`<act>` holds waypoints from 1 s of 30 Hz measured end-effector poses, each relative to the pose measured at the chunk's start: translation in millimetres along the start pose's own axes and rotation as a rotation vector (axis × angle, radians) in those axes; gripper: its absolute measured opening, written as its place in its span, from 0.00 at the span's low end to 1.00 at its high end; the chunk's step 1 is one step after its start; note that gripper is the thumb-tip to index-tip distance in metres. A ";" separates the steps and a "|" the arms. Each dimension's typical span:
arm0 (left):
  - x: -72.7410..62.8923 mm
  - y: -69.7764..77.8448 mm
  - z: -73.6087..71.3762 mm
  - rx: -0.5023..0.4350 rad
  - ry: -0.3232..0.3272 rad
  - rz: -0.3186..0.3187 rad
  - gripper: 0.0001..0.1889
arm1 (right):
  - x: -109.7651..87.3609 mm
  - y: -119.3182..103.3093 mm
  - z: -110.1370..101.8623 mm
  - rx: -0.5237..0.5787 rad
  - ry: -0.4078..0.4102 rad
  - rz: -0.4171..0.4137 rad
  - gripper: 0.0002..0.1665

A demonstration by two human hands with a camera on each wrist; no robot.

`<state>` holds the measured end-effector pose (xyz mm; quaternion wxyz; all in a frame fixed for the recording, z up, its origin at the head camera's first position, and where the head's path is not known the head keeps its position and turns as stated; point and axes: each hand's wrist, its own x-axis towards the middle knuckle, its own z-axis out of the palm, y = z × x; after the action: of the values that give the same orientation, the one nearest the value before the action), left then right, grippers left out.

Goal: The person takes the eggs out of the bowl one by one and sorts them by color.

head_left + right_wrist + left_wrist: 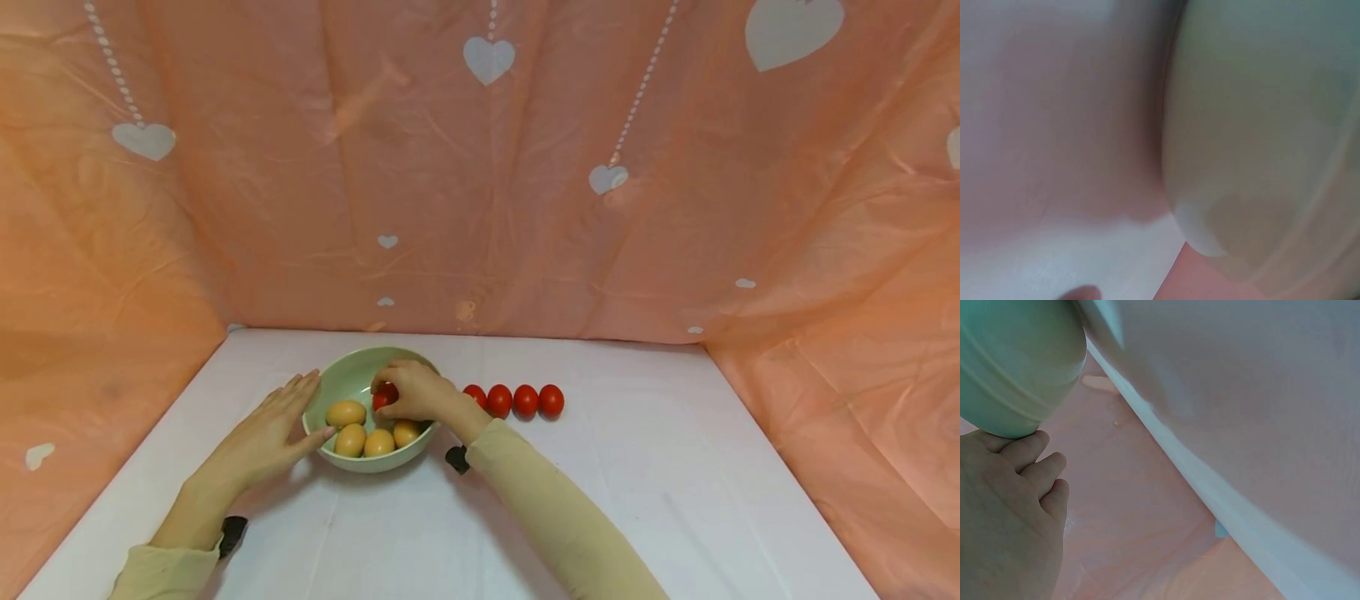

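Observation:
A pale green bowl (348, 371) stands on the table with several light brown eggs (350, 440) along its near and left side. My right hand (416, 393) reaches in over the bowl's right rim and holds a red egg (384, 398) between thumb and fingers, low inside the bowl. At the left rim rests my left hand (262, 437), its fingers extended along the outside and the thumb at the near edge. The left wrist view has the left fingers (1035, 456) against the bowl's outer wall (1029, 369). Only the bowl's side (1241, 125) fills the right wrist view.
To the right of the bowl, several red eggs (526, 402) lie in a row, the leftmost partly covered by the right wrist. A white cloth (637, 483) covers the table. Peach curtains (480, 183) with white hearts stand behind it and at both sides.

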<state>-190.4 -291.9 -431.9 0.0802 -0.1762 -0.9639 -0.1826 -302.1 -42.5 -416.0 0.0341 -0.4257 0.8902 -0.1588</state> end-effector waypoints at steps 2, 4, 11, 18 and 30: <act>-0.6 0.3 0.5 0.000 0.002 0.005 0.48 | -1.8 0.0 -0.5 0.009 0.013 -0.013 0.20; -1.0 0.7 1.1 0.001 0.004 0.005 0.48 | -4.0 0.1 -1.4 0.012 0.034 -0.025 0.19; 0.4 1.3 1.9 0.009 0.008 0.011 0.48 | -13.7 1.5 -6.3 0.062 0.119 -0.083 0.18; -0.1 0.0 0.8 0.004 0.019 0.011 0.48 | -24.5 2.2 -8.5 0.150 0.192 -0.089 0.21; 0.4 -1.4 2.5 0.003 0.028 0.021 0.47 | -43.4 8.9 -6.1 0.248 0.380 -0.180 0.21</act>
<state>-191.5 -292.0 -434.5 0.0960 -0.1835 -0.9611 -0.1827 -282.4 -2.3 -416.3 -0.0961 -0.4584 0.8128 -0.3464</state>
